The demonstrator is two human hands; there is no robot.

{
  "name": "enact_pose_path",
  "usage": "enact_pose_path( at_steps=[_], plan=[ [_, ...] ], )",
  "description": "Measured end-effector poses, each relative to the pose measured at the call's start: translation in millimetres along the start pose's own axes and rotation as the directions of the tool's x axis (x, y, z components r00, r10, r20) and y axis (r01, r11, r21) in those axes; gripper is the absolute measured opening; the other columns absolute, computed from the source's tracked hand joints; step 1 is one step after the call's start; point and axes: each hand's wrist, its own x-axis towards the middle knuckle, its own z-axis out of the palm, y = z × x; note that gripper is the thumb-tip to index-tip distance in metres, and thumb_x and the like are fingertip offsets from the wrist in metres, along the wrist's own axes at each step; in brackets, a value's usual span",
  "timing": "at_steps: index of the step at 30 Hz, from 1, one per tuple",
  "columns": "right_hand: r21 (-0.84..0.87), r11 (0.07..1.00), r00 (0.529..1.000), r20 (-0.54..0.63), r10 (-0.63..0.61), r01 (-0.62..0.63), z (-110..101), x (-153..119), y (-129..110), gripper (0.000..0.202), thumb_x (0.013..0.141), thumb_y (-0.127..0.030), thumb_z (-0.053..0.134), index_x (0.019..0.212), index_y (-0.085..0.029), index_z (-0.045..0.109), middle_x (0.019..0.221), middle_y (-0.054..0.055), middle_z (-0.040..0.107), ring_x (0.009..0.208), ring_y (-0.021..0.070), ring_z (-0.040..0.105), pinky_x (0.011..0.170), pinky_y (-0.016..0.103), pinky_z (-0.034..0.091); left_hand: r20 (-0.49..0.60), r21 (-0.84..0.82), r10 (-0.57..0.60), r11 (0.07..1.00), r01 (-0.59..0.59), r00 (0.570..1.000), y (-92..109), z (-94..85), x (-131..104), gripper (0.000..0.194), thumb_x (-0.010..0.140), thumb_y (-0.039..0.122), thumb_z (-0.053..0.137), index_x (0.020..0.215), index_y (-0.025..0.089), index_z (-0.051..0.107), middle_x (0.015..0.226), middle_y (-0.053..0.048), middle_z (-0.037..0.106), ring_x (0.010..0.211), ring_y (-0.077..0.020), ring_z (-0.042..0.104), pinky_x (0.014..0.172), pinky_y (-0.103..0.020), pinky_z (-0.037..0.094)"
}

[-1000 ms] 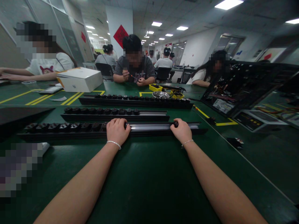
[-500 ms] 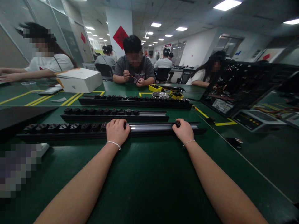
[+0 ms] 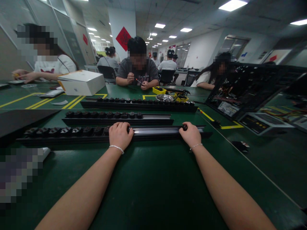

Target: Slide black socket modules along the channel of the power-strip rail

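Observation:
In the head view, a long black track (image 3: 153,132) with a bright metal inner face lies across the table before me. Several black socket-like modules (image 3: 65,130), some with silver contacts on top, line its left half. My left hand (image 3: 120,133) curls over the track at the right end of that row, its fingers around a black module mostly hidden beneath them. At the track's right part, my right hand (image 3: 190,133) grips a small rounded black piece (image 3: 184,127) between thumb and fingers; the bare metal stretch runs between my hands.
Two more module-lined tracks (image 3: 157,120) (image 3: 139,104) lie behind. An open computer case (image 3: 236,86) and a power supply (image 3: 262,124) stand right. A white box (image 3: 82,83), metal bowl (image 3: 164,97) and yellow bin (image 3: 159,90) sit farther back. A co-worker (image 3: 137,65) faces me.
My right hand has shifted slightly right along the track with the black piece. My left hand stays put. The person at far left has drawn their hands back.

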Motion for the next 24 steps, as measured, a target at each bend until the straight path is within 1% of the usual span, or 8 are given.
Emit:
enact_pose_path(
  at_steps=[6,12,17,24],
  plan=[
    [0.000,1.000,1.000,0.001,0.001,-0.001,-1.0,0.1,0.9,0.037,0.076,-0.030,0.050,0.109,-0.016,0.061,0.103,0.011,0.064,0.099,0.0242,0.056,0.085,0.035,0.044,0.002,0.001,0.000,1.000,0.000,1.000,-0.3,-0.4,0.1,0.023,0.080,0.034,0.048,0.092,0.021,0.063,0.095,-0.008,0.068,0.104,-0.0282,0.052,0.088,-0.041,0.035],
    [-0.004,1.000,0.999,0.015,0.029,-0.029,-3.5,-0.1,1.8,0.039,0.077,-0.031,0.050,0.112,-0.016,0.060,0.106,0.010,0.063,0.100,0.0241,0.056,0.085,0.035,0.044,0.003,-0.003,0.003,1.000,-0.003,1.000,-0.5,-0.6,0.6,0.023,0.080,0.034,0.048,0.092,0.021,0.063,0.095,-0.009,0.068,0.103,-0.0282,0.052,0.088,-0.041,0.036],
    [-0.006,1.000,1.000,-0.015,0.026,-0.026,-4.0,1.6,5.9,0.038,0.076,-0.029,0.050,0.110,-0.016,0.061,0.103,0.011,0.064,0.100,0.0245,0.056,0.085,0.035,0.044,-0.001,-0.011,0.001,1.000,-0.001,1.000,-0.9,0.2,0.1,0.024,0.080,0.034,0.047,0.092,0.020,0.063,0.095,-0.009,0.068,0.103,-0.0285,0.052,0.089,-0.042,0.035],
    [-0.021,0.998,0.998,-0.036,0.054,-0.055,-2.6,5.0,12.2,0.038,0.074,-0.030,0.051,0.109,-0.017,0.062,0.102,0.010,0.065,0.097,0.0252,0.058,0.084,0.036,0.044,0.002,-0.024,0.001,1.000,-0.001,1.000,-1.1,0.1,0.0,0.023,0.080,0.034,0.047,0.091,0.021,0.063,0.095,-0.009,0.068,0.103,-0.0287,0.052,0.088,-0.042,0.035]
  ],
)
